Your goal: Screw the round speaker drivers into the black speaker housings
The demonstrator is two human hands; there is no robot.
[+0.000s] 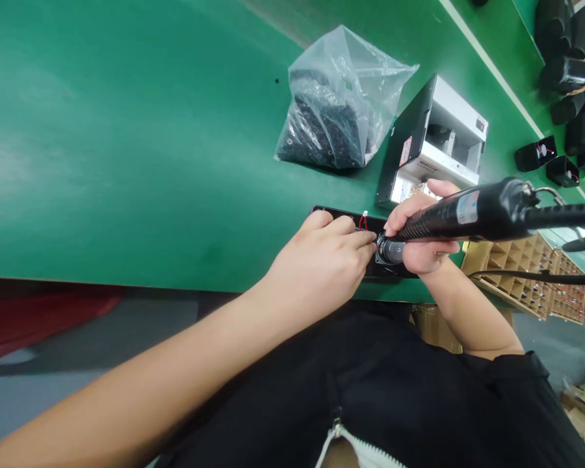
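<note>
My right hand (426, 227) is wrapped round a black electric screwdriver (487, 211), whose cable runs off to the right. Its tip end points down-left at a small round speaker (391, 251), which lies in a long black housing (338, 212) near the table's front edge. Beside the speaker, my left hand (329, 253) has its thumb and fingers pinched together at the speaker's rim. Whatever those fingertips hold is too small or hidden to name. Red wires with a white plug (364, 218) stick up from the housing behind my left fingers.
On the green table (127, 143) sits a clear plastic bag (338, 107) of small black parts. A silver-and-black screw feeder (433, 143) stands just behind my right hand. Right of it are a divided cardboard tray (521, 270) and black speaker housings (536, 153). Another person's hand shows at far right.
</note>
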